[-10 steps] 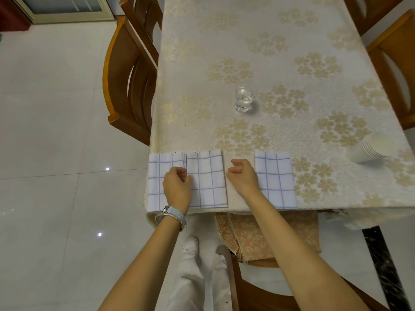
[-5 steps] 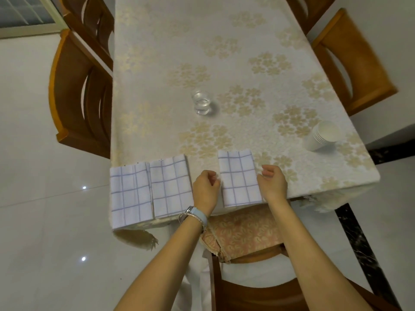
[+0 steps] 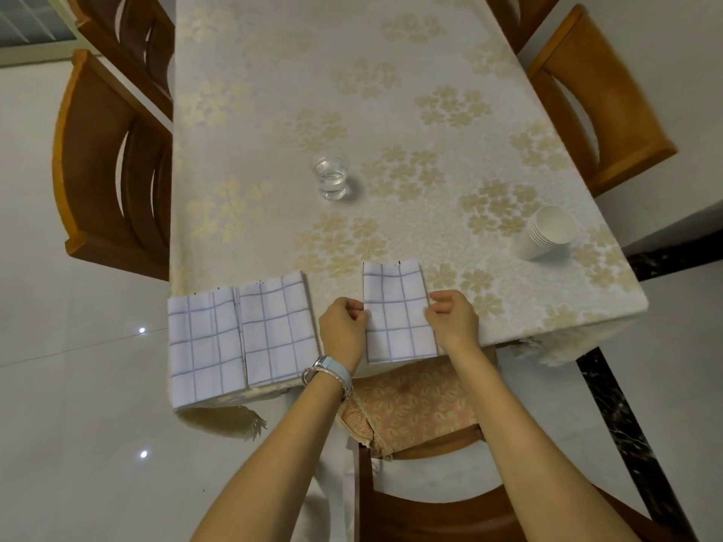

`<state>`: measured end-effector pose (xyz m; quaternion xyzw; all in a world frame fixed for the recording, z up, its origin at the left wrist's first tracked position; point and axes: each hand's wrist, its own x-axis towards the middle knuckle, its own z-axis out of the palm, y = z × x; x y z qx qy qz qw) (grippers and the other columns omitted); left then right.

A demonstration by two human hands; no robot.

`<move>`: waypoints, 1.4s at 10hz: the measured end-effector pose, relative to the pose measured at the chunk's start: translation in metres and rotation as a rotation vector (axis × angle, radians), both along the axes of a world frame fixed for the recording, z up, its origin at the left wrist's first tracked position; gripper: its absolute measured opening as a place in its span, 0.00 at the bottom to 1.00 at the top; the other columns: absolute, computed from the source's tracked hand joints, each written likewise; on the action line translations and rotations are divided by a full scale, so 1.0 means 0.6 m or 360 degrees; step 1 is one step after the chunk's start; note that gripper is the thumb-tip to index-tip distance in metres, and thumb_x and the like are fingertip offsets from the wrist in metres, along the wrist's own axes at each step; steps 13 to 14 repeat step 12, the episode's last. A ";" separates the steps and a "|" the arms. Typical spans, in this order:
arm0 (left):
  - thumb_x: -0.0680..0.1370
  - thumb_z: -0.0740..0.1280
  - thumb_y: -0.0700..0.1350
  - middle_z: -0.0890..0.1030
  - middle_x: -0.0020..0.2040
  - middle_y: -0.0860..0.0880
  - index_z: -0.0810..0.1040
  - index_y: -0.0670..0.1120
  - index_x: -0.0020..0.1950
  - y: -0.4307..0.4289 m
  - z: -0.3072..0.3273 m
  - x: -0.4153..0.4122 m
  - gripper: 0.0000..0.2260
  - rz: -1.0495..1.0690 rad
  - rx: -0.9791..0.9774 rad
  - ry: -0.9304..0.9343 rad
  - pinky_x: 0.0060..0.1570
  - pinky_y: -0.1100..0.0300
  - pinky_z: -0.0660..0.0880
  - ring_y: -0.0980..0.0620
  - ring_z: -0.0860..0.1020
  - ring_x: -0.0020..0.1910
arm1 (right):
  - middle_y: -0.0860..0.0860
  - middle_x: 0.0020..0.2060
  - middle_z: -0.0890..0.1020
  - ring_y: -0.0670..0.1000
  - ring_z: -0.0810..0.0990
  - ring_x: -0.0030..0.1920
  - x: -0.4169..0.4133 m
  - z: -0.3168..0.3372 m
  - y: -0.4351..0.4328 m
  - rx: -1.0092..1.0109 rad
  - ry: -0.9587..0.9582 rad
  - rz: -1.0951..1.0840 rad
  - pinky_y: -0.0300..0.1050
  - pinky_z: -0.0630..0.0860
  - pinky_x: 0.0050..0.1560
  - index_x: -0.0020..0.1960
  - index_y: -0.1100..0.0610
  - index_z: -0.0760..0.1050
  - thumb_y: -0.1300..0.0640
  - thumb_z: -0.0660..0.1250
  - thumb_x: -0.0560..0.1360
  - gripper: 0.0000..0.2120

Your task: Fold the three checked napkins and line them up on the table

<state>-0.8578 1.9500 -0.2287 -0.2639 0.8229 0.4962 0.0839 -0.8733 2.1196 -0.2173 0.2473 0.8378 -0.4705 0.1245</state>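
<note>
Right napkin: folded, flat at the table's near edge.
Left hand: pinches its left edge.
Right hand: pinches its right edge.
Left napkin, middle napkin: folded, touching, near-left corner.

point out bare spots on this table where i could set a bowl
Bare: the table beyond the glass; the stretch between glass and paper cups; the near corner by the cups. Crowded: the near edge, with left napkin, middle napkin, then left hand and right hand pinching the right napkin.
</note>
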 end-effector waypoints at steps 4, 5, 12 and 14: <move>0.76 0.69 0.37 0.78 0.38 0.50 0.79 0.42 0.48 -0.086 0.012 0.028 0.02 0.0257 -0.0170 0.0057 0.33 0.69 0.69 0.53 0.76 0.37 | 0.49 0.42 0.79 0.47 0.76 0.41 -0.012 -0.007 -0.090 -0.0010 0.0031 0.0269 0.29 0.68 0.35 0.58 0.58 0.76 0.65 0.68 0.75 0.12; 0.76 0.69 0.37 0.77 0.37 0.50 0.78 0.41 0.47 -0.090 0.009 0.030 0.02 0.0270 -0.0176 0.0081 0.34 0.69 0.69 0.55 0.74 0.36 | 0.47 0.40 0.78 0.47 0.77 0.41 -0.016 -0.008 -0.094 -0.0003 0.0041 0.0282 0.29 0.68 0.35 0.58 0.59 0.76 0.66 0.67 0.75 0.12; 0.78 0.66 0.38 0.80 0.41 0.50 0.78 0.42 0.50 -0.111 0.038 0.052 0.02 0.0377 -0.0040 0.0247 0.36 0.66 0.74 0.51 0.78 0.39 | 0.49 0.45 0.79 0.50 0.78 0.48 -0.014 0.005 -0.088 -0.0101 0.0050 0.0356 0.30 0.69 0.38 0.60 0.58 0.75 0.62 0.67 0.77 0.12; 0.78 0.66 0.38 0.80 0.41 0.50 0.78 0.42 0.50 -0.111 0.038 0.052 0.02 0.0377 -0.0040 0.0247 0.36 0.66 0.74 0.51 0.78 0.39 | 0.49 0.45 0.79 0.50 0.78 0.48 -0.014 0.005 -0.088 -0.0101 0.0050 0.0356 0.30 0.69 0.38 0.60 0.58 0.75 0.62 0.67 0.77 0.12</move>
